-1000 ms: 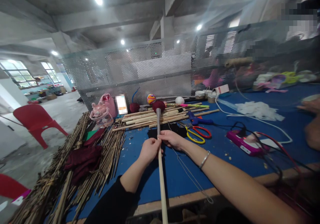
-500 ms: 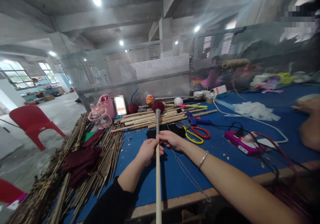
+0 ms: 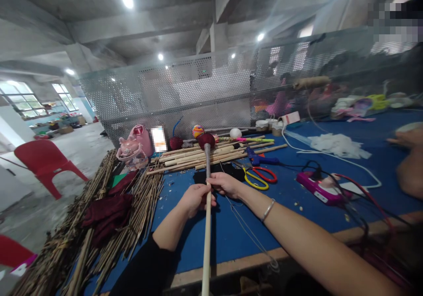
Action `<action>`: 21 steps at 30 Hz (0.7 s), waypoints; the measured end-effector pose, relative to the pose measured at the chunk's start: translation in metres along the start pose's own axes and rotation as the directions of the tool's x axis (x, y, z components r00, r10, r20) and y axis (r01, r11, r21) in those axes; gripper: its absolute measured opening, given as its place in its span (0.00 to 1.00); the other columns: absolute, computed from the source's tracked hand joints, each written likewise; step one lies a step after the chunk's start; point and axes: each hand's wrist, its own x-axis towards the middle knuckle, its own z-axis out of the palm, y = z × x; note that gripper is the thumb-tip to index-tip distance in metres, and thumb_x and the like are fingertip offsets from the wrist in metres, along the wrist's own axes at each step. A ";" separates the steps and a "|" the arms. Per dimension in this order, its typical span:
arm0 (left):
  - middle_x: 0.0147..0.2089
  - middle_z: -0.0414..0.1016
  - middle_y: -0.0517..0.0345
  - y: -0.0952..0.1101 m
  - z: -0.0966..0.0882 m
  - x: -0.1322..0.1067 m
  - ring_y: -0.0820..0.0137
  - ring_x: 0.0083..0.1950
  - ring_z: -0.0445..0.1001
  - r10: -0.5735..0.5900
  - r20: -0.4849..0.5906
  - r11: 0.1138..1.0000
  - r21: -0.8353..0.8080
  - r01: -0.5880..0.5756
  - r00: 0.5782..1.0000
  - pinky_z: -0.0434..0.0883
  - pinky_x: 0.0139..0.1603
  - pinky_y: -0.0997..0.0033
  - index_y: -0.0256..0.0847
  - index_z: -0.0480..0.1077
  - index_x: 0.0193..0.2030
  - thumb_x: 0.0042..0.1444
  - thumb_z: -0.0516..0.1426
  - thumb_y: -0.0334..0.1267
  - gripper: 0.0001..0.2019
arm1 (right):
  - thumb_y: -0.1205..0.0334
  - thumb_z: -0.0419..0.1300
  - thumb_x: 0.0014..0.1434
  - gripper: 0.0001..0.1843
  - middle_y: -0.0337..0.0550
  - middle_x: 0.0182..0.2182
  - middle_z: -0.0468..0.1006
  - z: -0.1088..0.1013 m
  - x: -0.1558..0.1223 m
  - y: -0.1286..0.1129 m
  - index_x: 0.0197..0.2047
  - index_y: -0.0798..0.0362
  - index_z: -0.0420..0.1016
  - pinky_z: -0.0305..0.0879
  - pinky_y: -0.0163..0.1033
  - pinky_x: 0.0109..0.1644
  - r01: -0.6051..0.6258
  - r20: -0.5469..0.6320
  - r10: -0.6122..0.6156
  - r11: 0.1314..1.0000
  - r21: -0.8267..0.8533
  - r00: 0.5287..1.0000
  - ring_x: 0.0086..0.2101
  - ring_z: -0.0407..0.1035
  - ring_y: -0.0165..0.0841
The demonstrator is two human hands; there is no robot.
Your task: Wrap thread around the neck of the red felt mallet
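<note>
I hold a long pale wooden stick (image 3: 206, 243) that points away from me over the blue table (image 3: 297, 208). Its far part is wrapped grey and ends in a dark red round head (image 3: 206, 140). My left hand (image 3: 195, 197) is closed round the stick where the grey wrap begins. My right hand (image 3: 225, 183) pinches the stick just beyond the left hand. A thin thread (image 3: 246, 230) trails from my right hand toward the table's near edge.
Bundles of thin brown sticks (image 3: 109, 216) with dark red cloth (image 3: 105, 210) cover the table's left. Pale sticks (image 3: 211, 155), scissors (image 3: 259, 177), a blue glue gun (image 3: 261, 158), a pink device (image 3: 319, 188) with cables and white stuffing (image 3: 333, 145) lie beyond. Another person's arm (image 3: 410, 168) is at right.
The stick's near end has swung slightly leftward and its head has shifted a little left. Both hands keep their hold at the same place.
</note>
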 end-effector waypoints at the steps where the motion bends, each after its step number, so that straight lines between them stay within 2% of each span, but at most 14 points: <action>1: 0.22 0.70 0.57 0.000 -0.001 0.000 0.75 0.20 0.69 0.015 -0.027 0.998 0.061 -0.013 1.000 0.60 0.18 0.79 0.36 0.63 0.28 0.47 0.58 0.48 0.16 | 0.52 0.61 0.47 0.16 0.27 0.13 0.57 0.001 0.001 0.001 0.28 0.55 0.62 0.34 0.28 0.13 0.007 -0.009 -0.007 1.000 -0.027 1.000 0.11 0.40 0.18; 3: 0.17 0.66 0.61 -0.001 -0.003 0.001 0.76 0.16 0.65 0.091 -0.102 0.976 0.209 -0.068 0.991 0.59 0.16 0.79 0.37 0.61 0.24 0.44 0.60 0.49 0.17 | 0.51 0.61 0.48 0.16 0.26 0.12 0.56 0.002 0.002 0.002 0.28 0.56 0.63 0.35 0.28 0.12 0.010 -0.017 -0.012 0.998 -0.064 1.000 0.11 0.41 0.18; 5: 0.15 0.64 0.63 -0.003 -0.003 0.002 0.76 0.15 0.64 0.152 -0.146 0.956 0.271 -0.108 0.978 0.59 0.16 0.78 0.37 0.60 0.22 0.42 0.62 0.48 0.18 | 0.51 0.61 0.48 0.16 0.26 0.12 0.55 0.002 0.003 0.002 0.28 0.56 0.63 0.35 0.28 0.13 0.014 -0.016 -0.015 0.998 -0.062 1.000 0.11 0.41 0.18; 7: 0.17 0.67 0.61 -0.004 -0.003 0.004 0.76 0.17 0.66 0.132 -0.115 0.976 0.190 -0.109 0.985 0.61 0.17 0.78 0.37 0.60 0.23 0.43 0.61 0.47 0.17 | 0.51 0.61 0.48 0.17 0.26 0.12 0.54 0.001 0.002 0.001 0.28 0.55 0.62 0.33 0.28 0.13 0.013 -0.003 -0.013 1.000 -0.023 1.000 0.12 0.40 0.18; 9: 0.21 0.70 0.58 -0.004 -0.002 0.004 0.76 0.19 0.68 0.072 -0.044 0.997 0.031 -0.070 0.996 0.62 0.19 0.79 0.36 0.63 0.25 0.46 0.60 0.47 0.16 | 0.51 0.62 0.47 0.17 0.26 0.13 0.54 0.000 0.001 0.000 0.29 0.55 0.62 0.32 0.28 0.14 0.008 0.012 -0.008 1.000 0.022 1.000 0.12 0.39 0.18; 11: 0.25 0.72 0.55 -0.003 -0.002 0.004 0.76 0.23 0.71 0.017 0.037 0.995 -0.097 -0.013 0.999 0.65 0.23 0.79 0.34 0.65 0.29 0.49 0.57 0.45 0.13 | 0.50 0.62 0.47 0.18 0.26 0.13 0.56 -0.001 -0.001 -0.002 0.29 0.55 0.62 0.31 0.27 0.14 -0.004 0.021 0.003 0.999 0.038 1.000 0.12 0.39 0.17; 13: 0.29 0.74 0.52 -0.002 -0.002 0.003 0.75 0.26 0.73 -0.025 0.092 0.990 -0.138 0.037 0.995 0.67 0.26 0.79 0.33 0.67 0.32 0.51 0.56 0.43 0.12 | 0.50 0.62 0.47 0.18 0.29 0.14 0.60 0.000 -0.001 -0.002 0.29 0.56 0.62 0.33 0.27 0.14 -0.011 0.008 0.011 1.000 0.011 1.000 0.12 0.43 0.17; 16: 0.29 0.74 0.52 -0.001 -0.003 0.002 0.74 0.26 0.73 -0.033 0.077 0.999 -0.018 0.034 0.996 0.67 0.24 0.78 0.34 0.67 0.33 0.50 0.56 0.46 0.14 | 0.51 0.61 0.47 0.17 0.30 0.14 0.62 0.003 0.000 -0.002 0.27 0.56 0.62 0.36 0.27 0.13 -0.013 -0.030 0.011 0.997 -0.072 1.000 0.12 0.46 0.18; 19: 0.21 0.68 0.61 -0.002 -0.005 0.003 0.78 0.18 0.66 0.072 -0.058 0.983 0.173 -0.061 0.996 0.64 0.19 0.79 0.35 0.64 0.27 0.42 0.61 0.51 0.19 | 0.52 0.60 0.48 0.15 0.28 0.12 0.58 0.005 0.001 -0.001 0.27 0.56 0.63 0.36 0.28 0.12 0.015 -0.047 -0.021 0.992 -0.126 0.999 0.11 0.43 0.18; 21: 0.16 0.63 0.65 -0.002 -0.005 0.004 0.80 0.16 0.61 0.138 -0.122 0.968 0.227 -0.108 0.983 0.62 0.18 0.79 0.36 0.62 0.23 0.38 0.63 0.51 0.20 | 0.52 0.60 0.48 0.15 0.27 0.11 0.56 0.005 0.001 -0.001 0.27 0.56 0.64 0.36 0.28 0.12 0.022 -0.048 -0.028 0.991 -0.128 0.998 0.11 0.42 0.18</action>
